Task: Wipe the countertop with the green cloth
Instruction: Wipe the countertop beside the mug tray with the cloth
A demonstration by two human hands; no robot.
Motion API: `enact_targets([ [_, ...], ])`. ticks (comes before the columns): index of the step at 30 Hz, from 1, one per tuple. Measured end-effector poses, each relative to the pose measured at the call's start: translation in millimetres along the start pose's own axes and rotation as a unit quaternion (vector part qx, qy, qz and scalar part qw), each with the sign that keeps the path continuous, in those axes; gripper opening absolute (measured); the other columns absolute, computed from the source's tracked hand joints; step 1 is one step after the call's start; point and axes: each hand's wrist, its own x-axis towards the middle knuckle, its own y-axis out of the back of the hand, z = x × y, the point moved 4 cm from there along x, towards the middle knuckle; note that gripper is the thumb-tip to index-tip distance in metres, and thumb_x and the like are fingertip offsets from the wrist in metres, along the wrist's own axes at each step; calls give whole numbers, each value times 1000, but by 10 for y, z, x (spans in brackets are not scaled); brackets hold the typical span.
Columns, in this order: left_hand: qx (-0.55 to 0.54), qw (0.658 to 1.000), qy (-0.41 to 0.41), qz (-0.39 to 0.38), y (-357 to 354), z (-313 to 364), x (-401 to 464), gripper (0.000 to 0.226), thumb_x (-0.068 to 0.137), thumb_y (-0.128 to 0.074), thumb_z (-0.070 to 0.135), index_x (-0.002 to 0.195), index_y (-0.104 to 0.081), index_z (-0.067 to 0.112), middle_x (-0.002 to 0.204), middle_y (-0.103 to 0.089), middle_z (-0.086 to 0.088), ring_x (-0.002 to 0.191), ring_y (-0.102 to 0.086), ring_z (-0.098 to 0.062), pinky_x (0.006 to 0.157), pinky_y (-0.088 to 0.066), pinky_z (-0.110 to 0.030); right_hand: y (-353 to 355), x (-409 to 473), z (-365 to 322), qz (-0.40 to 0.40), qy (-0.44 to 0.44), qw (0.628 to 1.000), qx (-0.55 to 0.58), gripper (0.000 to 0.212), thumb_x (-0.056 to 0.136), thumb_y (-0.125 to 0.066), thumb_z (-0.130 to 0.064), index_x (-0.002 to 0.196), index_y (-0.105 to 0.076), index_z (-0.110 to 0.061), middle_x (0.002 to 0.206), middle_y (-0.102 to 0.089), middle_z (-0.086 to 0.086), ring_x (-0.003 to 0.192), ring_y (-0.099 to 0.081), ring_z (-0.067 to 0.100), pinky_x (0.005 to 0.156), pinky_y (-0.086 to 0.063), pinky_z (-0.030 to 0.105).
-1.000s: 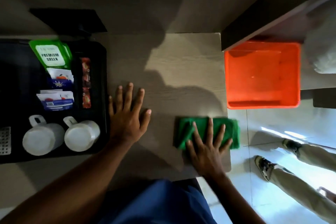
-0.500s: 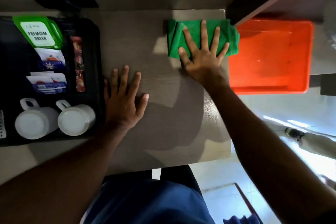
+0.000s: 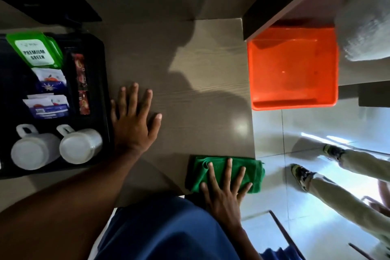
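Green cloth (image 3: 224, 173), folded, at near right corner of countertop (image 3: 202, 99), one end overhanging its right edge. Pressed flat under right hand (image 3: 223, 192), fingers spread. Left hand (image 3: 133, 124) spread flat on countertop, touching black tray (image 3: 106, 91) at countertop's left. Orange bin (image 3: 293, 69) beyond countertop's right edge. Step judged: mid-wipe, near end of stroke. Next: push toward far edge, pressure kept even.

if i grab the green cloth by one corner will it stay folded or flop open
Probably flops open: the green cloth looks soft and loosely folded, with rumpled edges. Likely light too. Its right end already overhangs the countertop, so it may slide off once the right hand lifts.
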Motion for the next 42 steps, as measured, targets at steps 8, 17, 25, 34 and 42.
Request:
enact_targets([
  [8,25,999,-8,25,-33,-8,-1,70,94,-43,53,158,-30,27,169,-22,-12,156,-15,-39,122,-12,-59,572,922,-592,85,40,995,32,63,92,-19,-76,148,6,-62,166,24,-5,147,30,42,106,11,78],
  [17,13,1000,2,6,-31,-5,5,70,93,-42,56,156,-33,27,169,-22,-12,156,-14,-38,122,-12,-59,1275,1969,-1141,187,125,974,1,63,93,-31,-73,151,-16,-55,169,-3,-2,151,7,48,103,0,84],
  [25,21,1000,-4,11,-30,-20,6,71,93,-40,58,157,-31,29,169,-22,-10,155,-18,-39,123,-14,-58,1693,2550,-1514,204,120,972,7,64,90,-20,-75,150,-19,-53,169,-1,1,150,11,49,104,10,82],
  [34,19,1000,-4,4,-1,-12,1,70,95,-42,57,158,-28,30,170,-19,-9,157,-14,-36,124,-11,-56,1227,1848,-1164,202,138,970,-11,61,96,-25,-68,153,-17,-49,169,-4,3,152,5,45,109,-2,81],
  [42,16,1000,-8,24,-23,-27,-8,69,94,-45,55,157,-31,31,169,-22,-9,156,-16,-36,124,-13,-56,564,928,-629,180,121,976,-27,62,97,-31,-67,154,-15,-49,169,-3,3,153,7,43,110,-4,80],
])
